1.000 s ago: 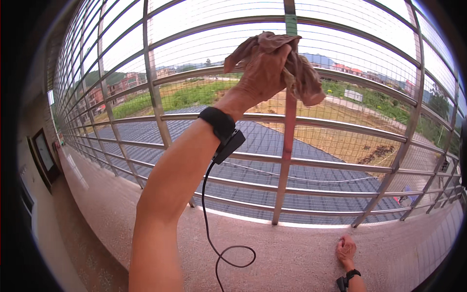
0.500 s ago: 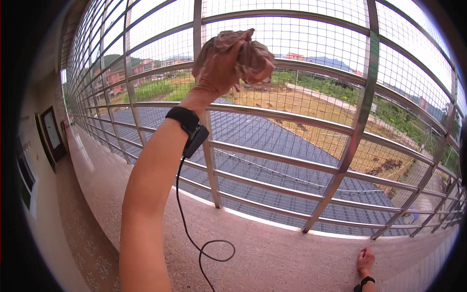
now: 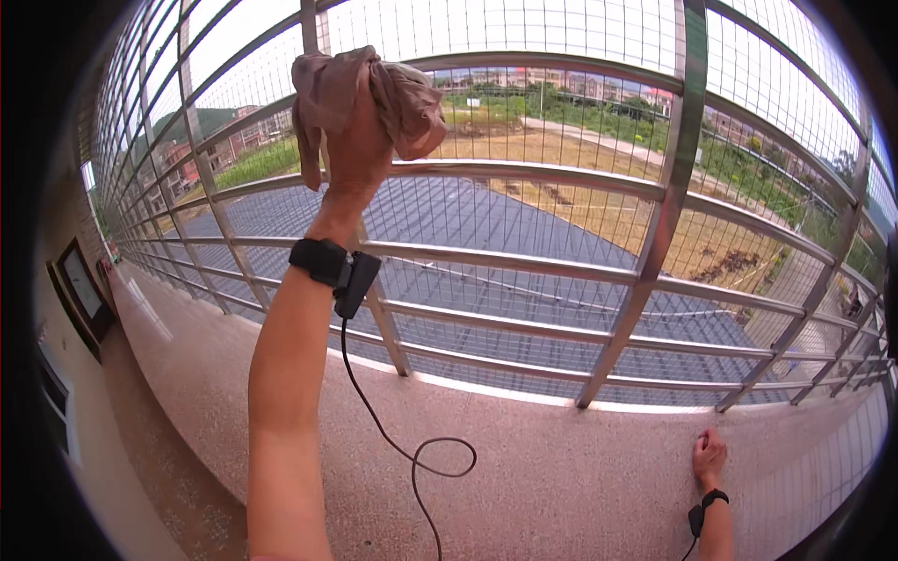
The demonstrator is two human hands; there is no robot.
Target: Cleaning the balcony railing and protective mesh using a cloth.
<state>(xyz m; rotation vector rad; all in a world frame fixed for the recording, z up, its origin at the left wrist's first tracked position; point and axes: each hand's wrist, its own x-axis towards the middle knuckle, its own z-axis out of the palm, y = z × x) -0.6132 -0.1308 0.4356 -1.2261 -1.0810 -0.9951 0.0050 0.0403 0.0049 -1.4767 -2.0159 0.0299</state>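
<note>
A crumpled brown cloth is bunched in my left hand, which is raised at the steel window grille. The hand is closed on the cloth, and folds hang over both sides of my fingers. Cloth and hand overlap an upright post and the end of a horizontal bar; whether they touch the metal I cannot tell for sure. Low at the right, my right hand rests on the speckled pink ledge near the grille's foot. Its fingers are curled in, with nothing visible in them.
A black cable hangs in a loop from the black band on my left wrist. Wire mesh backs the bars. Beyond lie a dark ribbed roof and a dry field. A wall with a brown door stands at far left.
My left hand and the cloth have shifted left across the picture, and the cloth's folds have changed shape. The view has moved too. My right hand still rests on the ledge.
</note>
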